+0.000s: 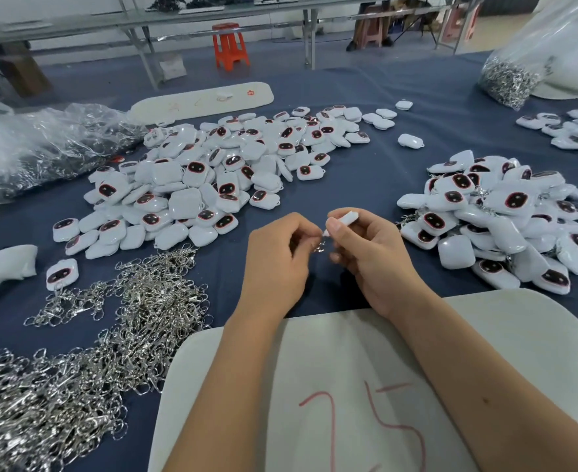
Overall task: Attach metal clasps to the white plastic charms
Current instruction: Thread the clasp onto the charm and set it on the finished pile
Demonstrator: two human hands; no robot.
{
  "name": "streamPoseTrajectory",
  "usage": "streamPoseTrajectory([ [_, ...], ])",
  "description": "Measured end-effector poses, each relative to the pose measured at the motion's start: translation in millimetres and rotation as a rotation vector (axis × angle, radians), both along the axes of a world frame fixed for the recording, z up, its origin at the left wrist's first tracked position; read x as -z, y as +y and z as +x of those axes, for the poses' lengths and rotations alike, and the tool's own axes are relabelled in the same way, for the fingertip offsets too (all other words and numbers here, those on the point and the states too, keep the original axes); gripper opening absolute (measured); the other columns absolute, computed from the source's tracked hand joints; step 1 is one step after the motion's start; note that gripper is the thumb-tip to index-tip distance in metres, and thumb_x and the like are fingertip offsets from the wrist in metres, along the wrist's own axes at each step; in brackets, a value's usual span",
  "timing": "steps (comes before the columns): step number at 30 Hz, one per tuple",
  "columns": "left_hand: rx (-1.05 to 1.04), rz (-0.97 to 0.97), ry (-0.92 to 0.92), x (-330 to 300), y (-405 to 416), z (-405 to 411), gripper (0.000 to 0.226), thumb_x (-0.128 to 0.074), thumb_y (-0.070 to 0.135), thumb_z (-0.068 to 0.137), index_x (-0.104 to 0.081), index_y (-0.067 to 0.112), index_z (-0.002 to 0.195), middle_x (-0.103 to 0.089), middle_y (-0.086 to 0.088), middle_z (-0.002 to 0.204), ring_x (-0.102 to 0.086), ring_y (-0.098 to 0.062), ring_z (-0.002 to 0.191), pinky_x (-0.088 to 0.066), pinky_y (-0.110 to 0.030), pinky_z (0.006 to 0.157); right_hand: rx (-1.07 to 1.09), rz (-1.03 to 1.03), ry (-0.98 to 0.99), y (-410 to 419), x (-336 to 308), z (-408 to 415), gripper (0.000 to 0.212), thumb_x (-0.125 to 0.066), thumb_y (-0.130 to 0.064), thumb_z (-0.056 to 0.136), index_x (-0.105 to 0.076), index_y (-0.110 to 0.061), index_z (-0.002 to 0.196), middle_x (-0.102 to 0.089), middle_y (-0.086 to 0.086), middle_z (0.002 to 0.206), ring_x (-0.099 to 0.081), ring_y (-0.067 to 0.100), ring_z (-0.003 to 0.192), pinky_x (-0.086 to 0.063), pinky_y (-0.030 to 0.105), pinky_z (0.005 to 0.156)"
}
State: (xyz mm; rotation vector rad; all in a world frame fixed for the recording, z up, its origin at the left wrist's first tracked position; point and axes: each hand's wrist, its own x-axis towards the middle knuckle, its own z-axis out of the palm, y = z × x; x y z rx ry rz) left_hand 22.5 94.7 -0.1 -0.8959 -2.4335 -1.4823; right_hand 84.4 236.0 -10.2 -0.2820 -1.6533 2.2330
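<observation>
Above the blue table my right hand (371, 253) pinches a white plastic charm (347, 218), seen edge-on between thumb and fingers. My left hand (277, 257) pinches a small metal clasp (320, 246) right at the charm's lower corner. The two hands almost touch. A big heap of loose charms (212, 178) lies ahead on the left. To the right sits a pile of charms with clasps on them (505, 219). Loose metal clasps (86, 342) spread across the near left.
A white board (348, 386) with red marks lies under my forearms. Clear bags of clasps sit at far left (42, 148) and far right (512, 76). Another white board (205, 100) lies beyond the heap. An orange stool (229, 46) stands past the table.
</observation>
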Motion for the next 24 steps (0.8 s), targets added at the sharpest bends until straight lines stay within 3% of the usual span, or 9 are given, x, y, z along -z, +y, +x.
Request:
streamPoseTrajectory([
  [4,-0.092,0.341,-0.341,-1.9,9.7,7.5,0.012,-0.071,0.005,0.092,-0.073,0.016,0.093,-0.074,0.002,0.085,-0.07,-0.013,0.082,-0.056,-0.025,0.08,-0.116,-0.164,0.058,1.1,-2.9,-0.6,0.025,-0.071,-0.011,0.096,-0.066,-0.003,0.119,-0.066,0.0,0.082,-0.059,0.01,0.07,-0.053,0.024,0.065],
  [8,0.032,0.413,-0.667,-3.9,14.8,13.6,0.01,-0.066,0.015,0.099,-0.072,0.007,0.099,-0.074,-0.021,0.097,-0.067,-0.022,0.084,-0.056,-0.041,0.087,-0.159,-0.15,0.106,6.0,-0.9,0.6,0.025,-0.069,-0.012,0.094,-0.067,-0.012,0.119,-0.067,0.001,0.091,-0.059,0.012,0.072,-0.05,0.024,0.064],
  [12,-0.004,0.512,-0.669,-4.5,14.1,13.4,0.009,-0.065,0.006,0.098,-0.074,0.008,0.097,-0.072,-0.011,0.085,-0.062,-0.015,0.079,-0.053,-0.024,0.07,-0.158,-0.16,0.108,6.5,-0.3,-0.9,0.027,-0.07,-0.011,0.09,-0.069,-0.014,0.117,-0.066,-0.002,0.089,-0.056,0.01,0.07,-0.047,0.023,0.062],
  [20,-0.1,0.751,-0.798,-3.2,22.4,18.4,0.013,-0.066,-0.004,0.094,-0.075,0.005,0.091,-0.074,-0.005,0.076,-0.066,-0.012,0.068,-0.055,-0.022,0.069,-0.091,-0.111,0.068,1.4,-2.1,0.6,0.022,-0.065,0.001,0.097,-0.066,-0.009,0.117,-0.07,-0.001,0.089,-0.06,0.01,0.072,-0.048,0.021,0.061],
  [24,-0.154,0.783,-0.765,-3.0,20.4,15.9,0.017,-0.069,-0.007,0.09,-0.076,0.008,0.084,-0.074,-0.005,0.074,-0.066,-0.014,0.069,-0.055,-0.025,0.072,-0.071,-0.021,0.03,-0.6,-1.5,0.5,0.023,-0.069,-0.001,0.096,-0.069,-0.012,0.116,-0.07,-0.001,0.091,-0.057,0.012,0.073,-0.05,0.022,0.064],
])
